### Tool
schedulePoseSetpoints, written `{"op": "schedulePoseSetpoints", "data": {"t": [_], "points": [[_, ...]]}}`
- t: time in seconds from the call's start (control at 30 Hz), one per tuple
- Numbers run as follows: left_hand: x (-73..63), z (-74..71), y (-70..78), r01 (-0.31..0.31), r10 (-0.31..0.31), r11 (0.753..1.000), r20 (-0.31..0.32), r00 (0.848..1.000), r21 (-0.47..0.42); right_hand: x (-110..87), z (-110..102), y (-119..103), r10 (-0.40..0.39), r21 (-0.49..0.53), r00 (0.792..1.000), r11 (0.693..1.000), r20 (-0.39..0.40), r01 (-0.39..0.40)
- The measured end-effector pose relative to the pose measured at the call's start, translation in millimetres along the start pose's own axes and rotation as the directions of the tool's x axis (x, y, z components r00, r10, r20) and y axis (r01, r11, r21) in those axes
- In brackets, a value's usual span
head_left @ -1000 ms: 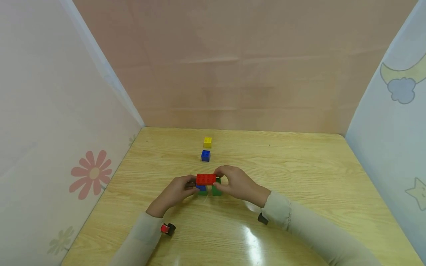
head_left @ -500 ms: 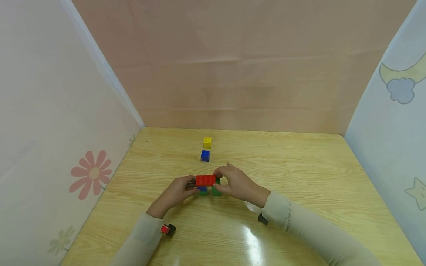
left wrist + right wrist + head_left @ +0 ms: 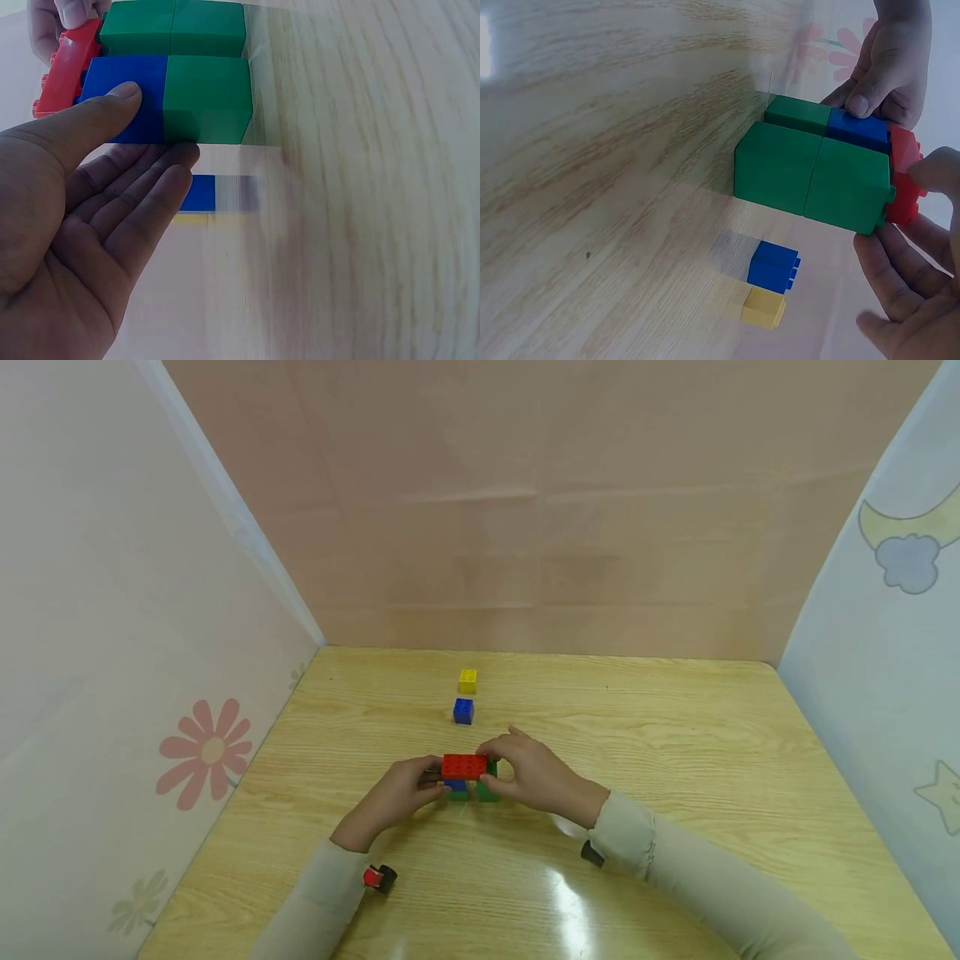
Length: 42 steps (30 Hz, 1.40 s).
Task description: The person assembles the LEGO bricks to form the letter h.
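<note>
Two short brick towers stand side by side on the wooden table. The left one has a blue toy brick on a green brick; the right one is two stacked green bricks. Across the tops lies a long red brick, with some green studs showing beside it in the right wrist view. My left hand pinches the blue brick, thumb on its near face and fingers behind. With thumb and fingers, my right hand holds the red brick at its right end.
Behind the towers sit a loose blue brick and, farther back, a yellow brick. Printed walls flank the wooden table, and a plain backdrop rises at its far edge.
The right hand's fingertips have shifted slightly left along the red brick, which sits a touch lower. The left hand and the towers look unmoved.
</note>
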<state>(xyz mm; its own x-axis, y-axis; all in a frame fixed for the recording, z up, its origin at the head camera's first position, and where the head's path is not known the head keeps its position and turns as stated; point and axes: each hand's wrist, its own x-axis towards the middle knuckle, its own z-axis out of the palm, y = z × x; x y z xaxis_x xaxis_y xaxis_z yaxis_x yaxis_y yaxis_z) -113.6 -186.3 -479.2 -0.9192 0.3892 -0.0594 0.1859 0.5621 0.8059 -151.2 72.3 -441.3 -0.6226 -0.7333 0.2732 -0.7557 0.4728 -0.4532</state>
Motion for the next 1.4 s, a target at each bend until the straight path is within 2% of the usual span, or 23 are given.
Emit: {"op": "schedulePoseSetpoints", "data": {"t": [0.8,1.4], "points": [[0.1,0.7,3.4,0.025,-0.025,0.999,0.014,1.0,0.027,-1.0,1.1,0.5,-0.005,0.016,1.0,1.0,-0.008,0.005],[-0.2,-0.9,3.4,0.01,-0.01,0.999,0.003,1.0,0.032,1.9,-0.7,-3.9,-0.045,-0.073,0.999,0.996,-0.005,0.044]]}}
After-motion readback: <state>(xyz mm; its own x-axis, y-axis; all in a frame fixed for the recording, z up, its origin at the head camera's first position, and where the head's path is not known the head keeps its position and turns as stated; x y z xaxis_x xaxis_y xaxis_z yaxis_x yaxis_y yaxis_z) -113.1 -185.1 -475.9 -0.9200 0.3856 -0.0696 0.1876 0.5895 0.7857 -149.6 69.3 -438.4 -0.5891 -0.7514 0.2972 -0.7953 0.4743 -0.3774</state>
